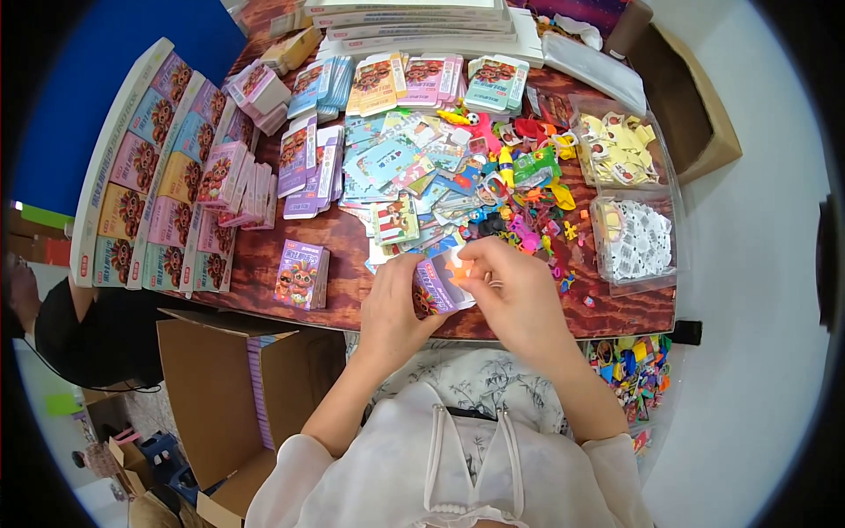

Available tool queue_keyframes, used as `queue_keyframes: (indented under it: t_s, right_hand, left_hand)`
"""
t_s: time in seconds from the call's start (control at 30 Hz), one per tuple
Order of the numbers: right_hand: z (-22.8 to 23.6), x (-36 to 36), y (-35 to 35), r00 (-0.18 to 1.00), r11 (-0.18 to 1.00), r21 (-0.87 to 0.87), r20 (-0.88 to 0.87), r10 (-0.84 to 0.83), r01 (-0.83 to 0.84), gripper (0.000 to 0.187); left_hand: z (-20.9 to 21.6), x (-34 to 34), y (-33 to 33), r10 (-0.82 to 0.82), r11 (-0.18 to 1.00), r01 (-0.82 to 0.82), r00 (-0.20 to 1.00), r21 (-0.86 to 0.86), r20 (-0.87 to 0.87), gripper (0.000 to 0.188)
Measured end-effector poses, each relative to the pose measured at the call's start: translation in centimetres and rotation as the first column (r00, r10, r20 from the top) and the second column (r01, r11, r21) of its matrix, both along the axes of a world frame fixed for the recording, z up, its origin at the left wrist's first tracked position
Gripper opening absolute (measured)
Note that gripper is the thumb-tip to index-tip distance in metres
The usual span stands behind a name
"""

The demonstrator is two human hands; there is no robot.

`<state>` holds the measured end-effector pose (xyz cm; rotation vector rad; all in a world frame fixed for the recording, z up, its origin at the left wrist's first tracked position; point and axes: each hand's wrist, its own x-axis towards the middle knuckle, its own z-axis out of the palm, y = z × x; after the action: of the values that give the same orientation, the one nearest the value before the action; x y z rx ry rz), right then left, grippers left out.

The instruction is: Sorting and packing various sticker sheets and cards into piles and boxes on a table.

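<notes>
My left hand [393,302] grips a small purple printed carton [432,288] near the table's front edge, its open end tilted up to the right. At that open end my right hand [519,295] pinches a small orange piece [459,269]; its exact kind is hard to make out. Just beyond the hands lies a heap of printed cards [396,163]. Right of the cards spreads a pile of small colourful plastic toys [526,231]. A closed purple carton [300,275] stands on the table left of my left hand.
Flat carton stacks [377,84] line the back. Display trays of filled cartons [136,167] stand at the left. Two clear trays at the right hold yellow pieces [620,150] and white packets [642,242]. Cardboard boxes stand below left [207,396] and at the back right [709,106].
</notes>
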<state>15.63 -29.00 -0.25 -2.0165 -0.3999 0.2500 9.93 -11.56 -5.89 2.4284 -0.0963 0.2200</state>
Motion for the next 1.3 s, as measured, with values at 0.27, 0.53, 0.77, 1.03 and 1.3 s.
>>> queue_keyframes:
  t_s: [0.27,0.53,0.77,1.03,1.3]
  right_hand:
    - [0.4,0.8,1.2,0.955,0.961,-0.219,0.202,0.216,-0.171,0.028]
    - [2.6,2.0,2.3,0.929,0.724,0.647,-0.370,0.027,0.237,0.018]
    - [-0.4,1.2,2.4,0.994,0.924,0.376,0.061,-0.093,0.064,0.013]
    - [-1.0,0.5,-0.3,0.832,0.996,-0.081,0.555,0.014,0.037,0.014]
    - [0.4,-0.1,-1.9,0.990,0.996,-0.048,0.112,0.081,-0.077,0.012]
  left_hand:
    - [-0.7,0.0,-0.1,0.060,0.998,-0.061,0.991,0.004,0.120,0.075]
    - [-0.4,0.4,-1.0,0.096,0.987,-0.094,0.995,-0.131,0.003,0.076]
    - [-0.1,0.5,-0.8,0.106,0.992,-0.103,0.994,-0.075,0.034,0.074]
    - [1.0,0.6,-0.8,0.055,0.997,-0.059,0.995,0.043,0.084,0.079]
    - [1.4,1.5,-2.3,0.011,0.997,-0.021,0.990,0.070,0.139,0.078]
